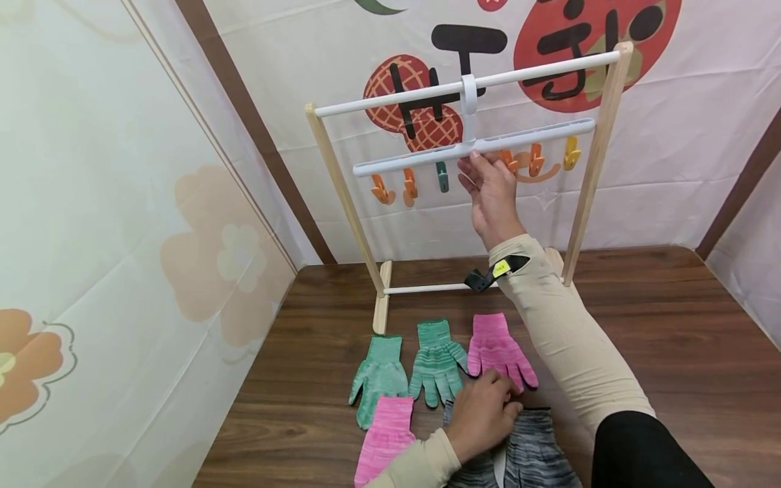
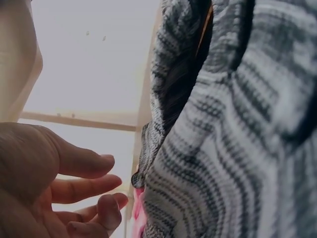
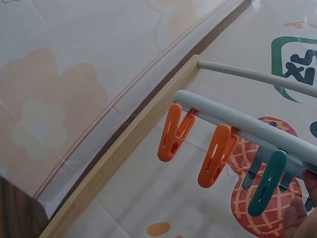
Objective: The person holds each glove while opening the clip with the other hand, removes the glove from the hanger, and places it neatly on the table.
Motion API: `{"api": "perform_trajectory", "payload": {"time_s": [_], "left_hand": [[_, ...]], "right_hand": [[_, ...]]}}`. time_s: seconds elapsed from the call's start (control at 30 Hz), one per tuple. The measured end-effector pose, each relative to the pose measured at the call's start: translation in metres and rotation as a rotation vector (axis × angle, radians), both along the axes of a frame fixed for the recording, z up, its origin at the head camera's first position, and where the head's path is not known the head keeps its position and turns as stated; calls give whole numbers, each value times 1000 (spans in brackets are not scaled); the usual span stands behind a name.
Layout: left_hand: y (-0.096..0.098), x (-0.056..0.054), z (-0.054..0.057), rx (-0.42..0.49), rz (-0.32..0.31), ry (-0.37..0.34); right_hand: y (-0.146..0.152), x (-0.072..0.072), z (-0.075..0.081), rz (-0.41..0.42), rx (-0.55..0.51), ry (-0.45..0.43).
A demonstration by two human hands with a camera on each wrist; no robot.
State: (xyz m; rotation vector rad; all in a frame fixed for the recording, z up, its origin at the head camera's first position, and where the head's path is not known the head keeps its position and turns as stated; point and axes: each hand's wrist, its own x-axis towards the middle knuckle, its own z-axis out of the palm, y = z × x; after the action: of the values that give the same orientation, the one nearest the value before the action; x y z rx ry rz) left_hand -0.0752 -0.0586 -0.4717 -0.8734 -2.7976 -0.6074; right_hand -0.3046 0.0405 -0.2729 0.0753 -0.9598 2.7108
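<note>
My right hand (image 1: 491, 196) is raised to the middle of a white clip hanger (image 1: 410, 160), its fingertips at the underside of the bar, the fingers relaxed. The hanger hooks over the top rod of a wooden rack. Along it hang several plastic clips: orange (image 3: 215, 156), green (image 3: 268, 183) and yellow (image 1: 571, 153). Low over the table, my left hand (image 1: 483, 417) is above black-and-grey knitted gloves (image 1: 539, 451). In the left wrist view its loosely bent fingers (image 2: 81, 161) hold nothing, beside the striped knit (image 2: 198, 173).
Green gloves (image 1: 379, 379) and pink gloves (image 1: 491, 339) lie on the brown wooden table (image 1: 293, 379) before the rack. The rack has wooden side posts (image 1: 598, 163) and a white top rod (image 1: 390, 100). Printed cloth walls (image 1: 244, 149) stand behind and at the left.
</note>
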Motion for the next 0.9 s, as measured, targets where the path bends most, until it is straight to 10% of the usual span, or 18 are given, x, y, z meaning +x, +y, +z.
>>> {"api": "perform_trajectory", "payload": {"time_s": [0.43,0.9], "left_hand": [[-13,-21,15,68,31,147],[-46,-37,32,197,156,12]], "right_hand": [[-2,-1,6,11,-39,3],[-5,1,-2,34,-11,-5]]}}
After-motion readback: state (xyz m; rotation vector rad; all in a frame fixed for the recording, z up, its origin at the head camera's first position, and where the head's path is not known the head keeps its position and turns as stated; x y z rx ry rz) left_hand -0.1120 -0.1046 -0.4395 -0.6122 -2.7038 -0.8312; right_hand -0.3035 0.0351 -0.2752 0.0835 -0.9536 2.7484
